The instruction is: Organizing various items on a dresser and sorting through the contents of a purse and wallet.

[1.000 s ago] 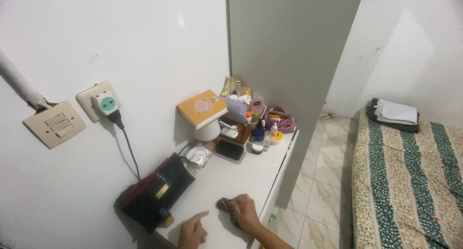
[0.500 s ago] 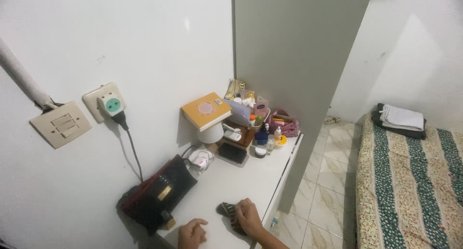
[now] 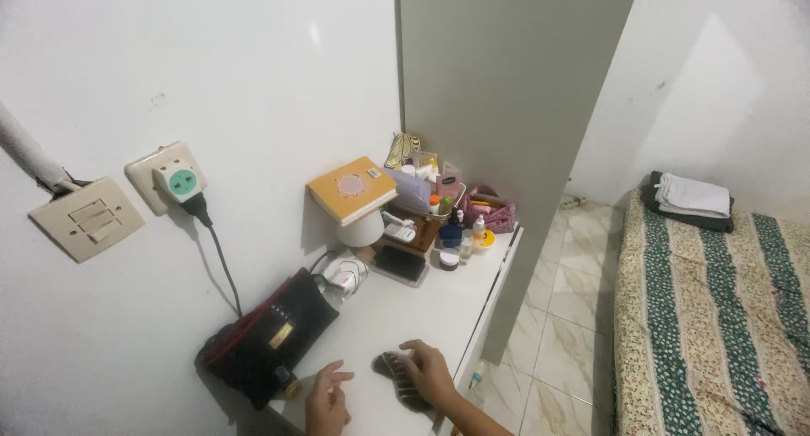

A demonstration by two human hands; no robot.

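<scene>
Right hand lies flat, fingers spread, on a dark striped cloth on the white bench; left hand hovers loosely open, empty, beside a black bag.

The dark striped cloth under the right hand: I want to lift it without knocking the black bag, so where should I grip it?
Probably pinch the far end of the cloth, from above. It lies flat, and that end is bare beyond the right hand.
</scene>
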